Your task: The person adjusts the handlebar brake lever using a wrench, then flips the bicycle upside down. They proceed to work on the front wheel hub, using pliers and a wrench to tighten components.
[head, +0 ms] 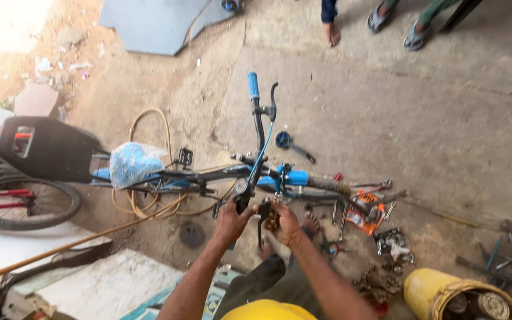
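My left hand (pixel 230 222) is closed tight round the near end of the handlebar (pixel 256 139), fingers wrapped, w/ a small round bell or gauge just above my knuckles. Right hand (pixel 282 220) is curled narrow around the brake lever (pixel 262 220) at that same end, gripping it. The bar is black w/ a blue grip at the far end, running straight away from me, on a blue bike frame (pixel 208 176) standing on the concrete floor (pixel 422 118). Hand tools (pixel 351 204) lie scattered to my right, near a yellow bucket (pixel 428 290).
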